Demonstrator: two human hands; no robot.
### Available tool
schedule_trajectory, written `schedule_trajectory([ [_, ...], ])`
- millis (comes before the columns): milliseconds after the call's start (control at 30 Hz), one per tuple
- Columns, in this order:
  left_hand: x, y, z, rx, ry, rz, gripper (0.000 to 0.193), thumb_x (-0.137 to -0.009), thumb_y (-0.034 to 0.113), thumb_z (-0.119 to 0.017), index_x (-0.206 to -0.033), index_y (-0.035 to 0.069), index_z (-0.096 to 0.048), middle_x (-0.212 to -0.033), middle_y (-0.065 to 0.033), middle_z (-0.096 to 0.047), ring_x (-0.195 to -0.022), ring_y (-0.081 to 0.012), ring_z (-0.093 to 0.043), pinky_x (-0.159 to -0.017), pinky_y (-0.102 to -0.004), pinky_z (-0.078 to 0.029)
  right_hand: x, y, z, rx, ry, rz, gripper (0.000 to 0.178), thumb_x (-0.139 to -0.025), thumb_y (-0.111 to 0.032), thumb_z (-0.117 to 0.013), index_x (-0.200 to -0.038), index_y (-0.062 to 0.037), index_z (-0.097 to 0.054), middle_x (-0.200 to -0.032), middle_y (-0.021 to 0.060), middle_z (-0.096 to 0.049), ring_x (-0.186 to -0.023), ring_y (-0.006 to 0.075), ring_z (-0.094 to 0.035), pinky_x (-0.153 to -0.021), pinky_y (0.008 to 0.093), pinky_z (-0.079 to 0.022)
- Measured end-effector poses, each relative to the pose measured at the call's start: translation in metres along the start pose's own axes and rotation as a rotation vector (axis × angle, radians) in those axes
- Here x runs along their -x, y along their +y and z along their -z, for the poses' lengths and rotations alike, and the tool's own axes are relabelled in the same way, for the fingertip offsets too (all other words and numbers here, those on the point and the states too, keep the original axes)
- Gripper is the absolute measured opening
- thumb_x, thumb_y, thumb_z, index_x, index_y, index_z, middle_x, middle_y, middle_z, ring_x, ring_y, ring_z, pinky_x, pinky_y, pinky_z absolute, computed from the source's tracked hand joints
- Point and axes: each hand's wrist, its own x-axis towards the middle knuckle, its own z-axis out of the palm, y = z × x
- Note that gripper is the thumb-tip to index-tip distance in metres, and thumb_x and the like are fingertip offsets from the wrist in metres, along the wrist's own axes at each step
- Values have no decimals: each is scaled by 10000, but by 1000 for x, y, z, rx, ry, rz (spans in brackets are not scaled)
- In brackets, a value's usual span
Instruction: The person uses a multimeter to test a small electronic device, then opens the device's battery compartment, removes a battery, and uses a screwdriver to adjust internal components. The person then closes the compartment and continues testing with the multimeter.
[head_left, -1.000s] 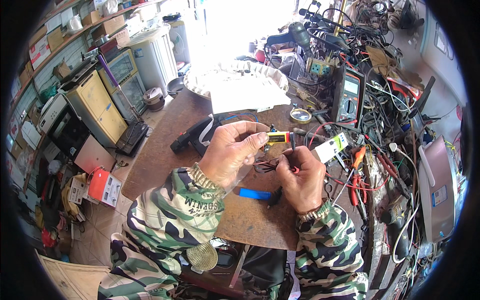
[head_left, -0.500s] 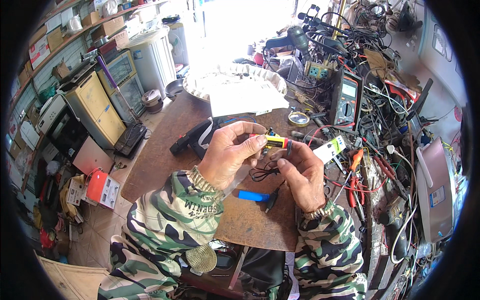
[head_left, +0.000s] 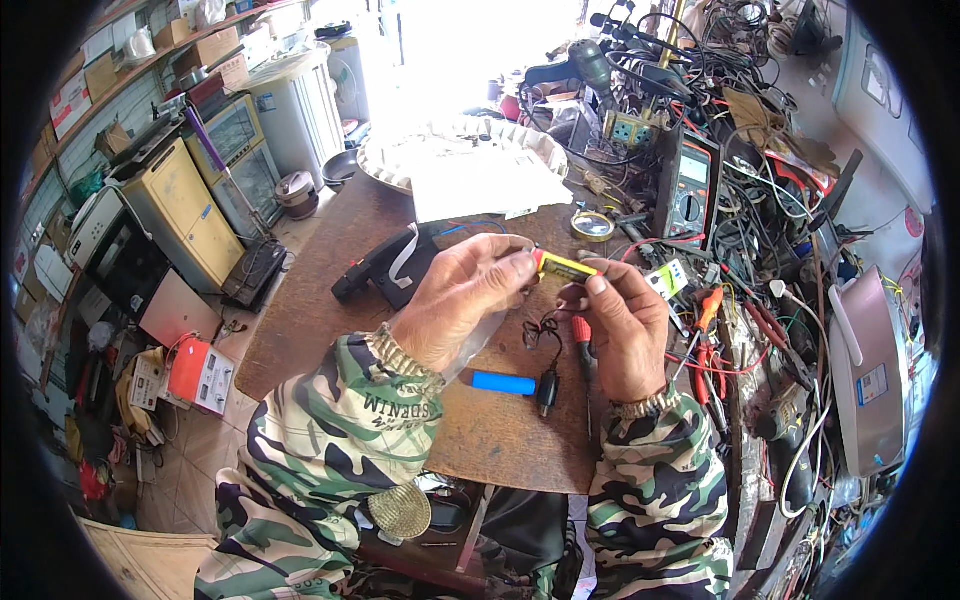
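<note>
My left hand (head_left: 462,300) pinches one end of a slim yellow battery (head_left: 568,267) with red and black markings. The fingers of my right hand (head_left: 628,335) are closed on its other end, so the battery spans the gap between both hands above the wooden table (head_left: 310,310). Under them lies a blue cylindrical battery (head_left: 504,384). Beside it rests a black cable with a barrel-shaped plug (head_left: 547,392). A screwdriver with a red handle (head_left: 582,330) lies close to my right wrist. Left of my left hand is a black device (head_left: 388,278) with a white strip on it.
White papers (head_left: 480,192) and a pale round tray (head_left: 385,160) cover the far part of the table. A round magnifier (head_left: 593,226) and a multimeter (head_left: 690,190) stand at the right, before tangled cables. Red-handled pliers (head_left: 704,378) lie farther right.
The yellow battery has turned, its right end tilting downward. My right hand has shifted right and slightly up, uncovering the red-handled screwdriver and more of the black cable.
</note>
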Motion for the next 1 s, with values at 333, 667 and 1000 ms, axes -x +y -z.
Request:
schedule_trajectory([
  [333,-3,-17,-3,-298,-295,39,426,-995,-5,-604,-1413,-46,-534,-1334,-103,-631,-1234,-170,-596,-1069,-322,-483,-6,0,7,-143,42,-24,277,-1010,-123,-660,-1196,76,-614,-997,170,-729,-846,224,-720,-766,347,-605],
  [667,-1,-10,-6,-238,-276,185,383,-1022,23,-582,-1400,-34,-557,-1283,-104,-667,-1011,-142,-684,-884,-298,-579,-6,-3,12,-85,69,-59,262,-998,-146,-685,-1131,74,-636,-953,168,-733,-795,214,-719,-695,340,-609],
  [1000,-1,-13,0,-296,-286,153,417,-1027,124,-623,-1398,-40,-526,-1324,-91,-647,-1076,-144,-653,-916,-301,-553,-9,-2,11,-152,84,-43,246,-1020,-139,-642,-1136,78,-627,-974,187,-727,-803,240,-721,-730,354,-612],
])
